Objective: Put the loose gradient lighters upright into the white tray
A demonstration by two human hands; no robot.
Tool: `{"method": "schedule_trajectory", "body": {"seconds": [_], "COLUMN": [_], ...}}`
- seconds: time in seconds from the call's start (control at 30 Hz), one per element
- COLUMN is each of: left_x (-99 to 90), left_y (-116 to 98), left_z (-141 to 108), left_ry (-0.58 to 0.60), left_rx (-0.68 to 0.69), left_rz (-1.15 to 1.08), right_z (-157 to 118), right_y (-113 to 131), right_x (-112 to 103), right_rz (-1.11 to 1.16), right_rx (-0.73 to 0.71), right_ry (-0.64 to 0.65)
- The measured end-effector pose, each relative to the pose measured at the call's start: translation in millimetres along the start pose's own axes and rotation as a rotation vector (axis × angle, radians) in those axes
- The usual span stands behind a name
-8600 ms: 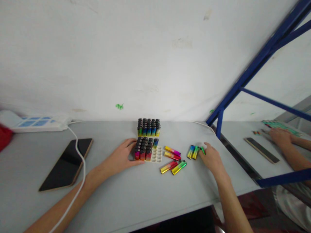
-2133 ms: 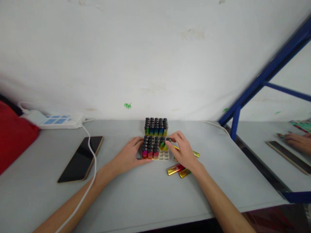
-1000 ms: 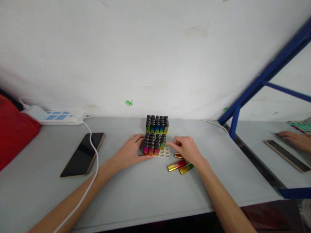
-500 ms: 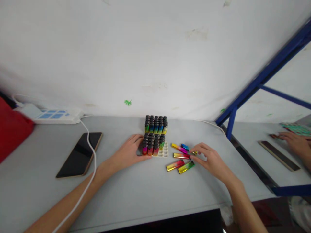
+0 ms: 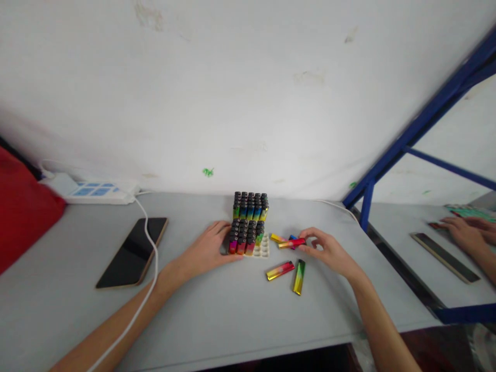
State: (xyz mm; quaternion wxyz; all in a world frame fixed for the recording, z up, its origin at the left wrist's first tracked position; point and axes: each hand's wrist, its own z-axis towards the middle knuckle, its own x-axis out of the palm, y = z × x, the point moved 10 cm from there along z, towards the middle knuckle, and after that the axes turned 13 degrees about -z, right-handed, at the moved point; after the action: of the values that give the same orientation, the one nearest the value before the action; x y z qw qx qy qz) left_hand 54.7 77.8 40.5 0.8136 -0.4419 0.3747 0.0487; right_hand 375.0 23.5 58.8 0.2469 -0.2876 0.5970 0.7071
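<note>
Head view; left hand (image 5: 213,245), half-open, braces tray (image 5: 265,253) mid-frame, likely to steady it; right hand (image 5: 304,241), right of centre, pinches red-gold lighter (image 5: 290,244) by its end

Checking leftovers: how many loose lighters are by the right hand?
5: shiny red-yellow lighter in the right hand; yellow lighter and blue lighter, partly hidden by it; second red lighter and green lighter nearer the camera. Others may be hidden.

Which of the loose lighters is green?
The shiny, slim green-and-yellow lighter, lying flat nearest the front of the grey table. No other loose lighter shows green; beside it lies a red-and-yellow lighter.
</note>
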Motion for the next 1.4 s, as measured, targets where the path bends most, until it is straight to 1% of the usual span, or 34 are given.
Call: {"method": "schedule_trajectory", "body": {"seconds": [0.1, 0.17, 0.23, 0.3, 0.37, 0.47, 0.63, 0.7, 0.77, 0.87, 0.97, 1.03, 1.2, 1.27, 1.33, 1.4], "left_x": [0.8, 1.5, 1.4, 1.2, 1.2, 0.9, 1.8, 1.7, 0.7, -1.0, -1.4, -1.7, -2.3, -2.2, -1.6, -0.5], "left_y": [0, 0, 0, -1, 0, 1, 0, 0, 0, 1, 2, 1, 0, 0, 0, 0], "left_z": [0, 0, 0, 0, 0, 0, -1, -1, -1, -1, -2, -2, -2, -2, -2, -2], "left_ry": [0.004, 0.015, 0.021, 0.024, 0.025, 0.021, 0.034, 0.037, 0.03, 0.018, 0.019, 0.017, 0.014, 0.015, 0.019, 0.027], "left_rx": [-0.003, -0.009, -0.006, 0.005, 0.013, 0.003, -0.005, -0.01, -0.011, -0.012, -0.012, -0.003, 0.011, 0.011, 0.005, -0.001], "left_rz": [-0.001, 0.002, 0.011, 0.019, 0.022, 0.017, 0.023, 0.025, 0.016, 0.009, 0.011, 0.004, 0.0, 0.0, 0.005, 0.013], "right_z": [11, 22, 35, 49, 61, 67, 58, 54, 51, 49, 47, 46, 46, 47, 47, 44], "right_y": [6, 16, 31, 49, 62, 65, 52, 44, 36, 33, 38, 40, 37, 38, 44, 55], "right_x": [-1, -1, 2, 13, 30, 56, 87, 96, 101, 99, 96, 97, 104, 100, 89, 76], "right_rz": [0.32, 0.501, 0.652, 0.771, 0.833, 0.821, 0.778, 0.746, 0.68, 0.572, 0.513, 0.51, 0.564, 0.561, 0.519, 0.413], "right_rx": [0.088, 0.127, 0.13, 0.105, 0.084, 0.111, 0.185, 0.265, 0.349, 0.39, 0.348, 0.33, 0.343, 0.294, 0.185, 0.051], "right_ry": [-0.055, -0.138, -0.192, -0.175, -0.107, -0.013, 0.053, 0.057, 0.027, -0.036, -0.064, -0.061, -0.024, -0.046, -0.087, -0.122]}}
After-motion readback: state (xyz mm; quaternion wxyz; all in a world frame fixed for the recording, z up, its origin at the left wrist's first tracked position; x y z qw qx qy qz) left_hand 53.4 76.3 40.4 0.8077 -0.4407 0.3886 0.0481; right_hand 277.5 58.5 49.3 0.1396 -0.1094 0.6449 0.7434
